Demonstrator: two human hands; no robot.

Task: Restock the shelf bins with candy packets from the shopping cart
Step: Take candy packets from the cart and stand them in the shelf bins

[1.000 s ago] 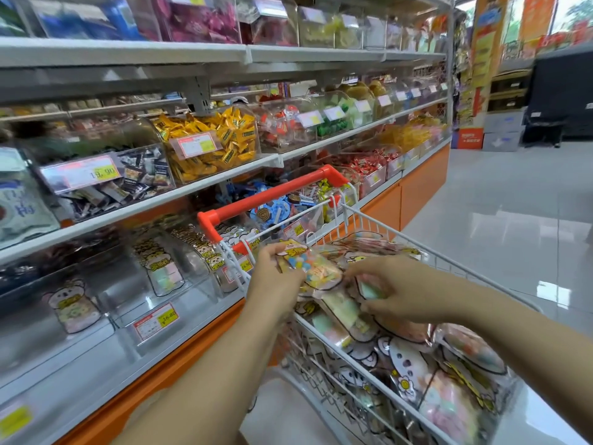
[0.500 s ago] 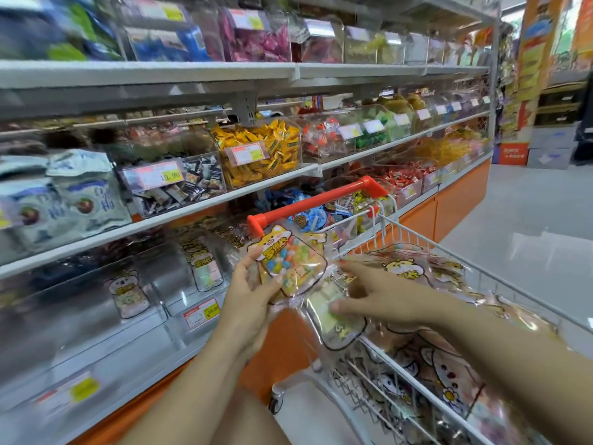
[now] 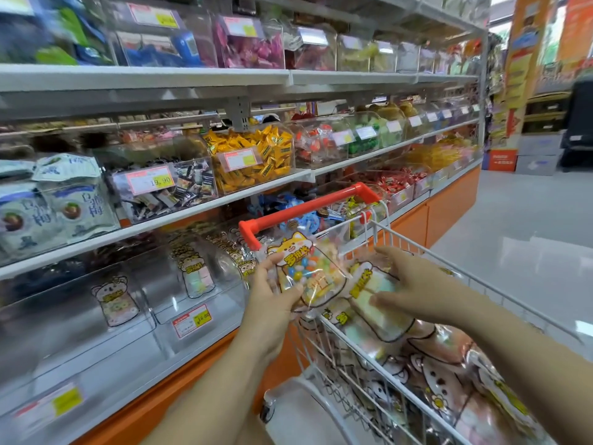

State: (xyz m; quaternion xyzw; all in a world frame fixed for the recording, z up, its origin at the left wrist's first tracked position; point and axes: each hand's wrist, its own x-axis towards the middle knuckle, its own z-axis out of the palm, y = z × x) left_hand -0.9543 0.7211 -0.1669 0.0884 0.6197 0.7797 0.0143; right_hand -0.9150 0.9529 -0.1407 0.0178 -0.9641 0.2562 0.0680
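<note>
My left hand [image 3: 272, 293] grips a clear candy packet [image 3: 308, 271] with a cartoon cat and coloured sweets, held above the near corner of the white wire shopping cart [image 3: 414, 248]. My right hand [image 3: 407, 284] lies over a second packet [image 3: 378, 303] of pale sweets on top of the cart's pile; its thumb holds the packet's lower edge. More such packets [image 3: 433, 377] fill the cart. The clear shelf bins [image 3: 192, 284] on the lowest shelf, left of the cart, hold a few matching packets [image 3: 117, 300].
The cart's red handle [image 3: 308, 207] points toward the shelves. Higher shelves carry bins of yellow [image 3: 253, 155], red and green sweets with price tags [image 3: 149, 183]. An orange base panel [image 3: 449, 203] runs under the shelves. Glossy floor [image 3: 519, 239] lies to the right.
My left hand has lifted the cat packet out of the cart and up toward the shelf side. My right hand has shifted onto another packet. The view has turned left.
</note>
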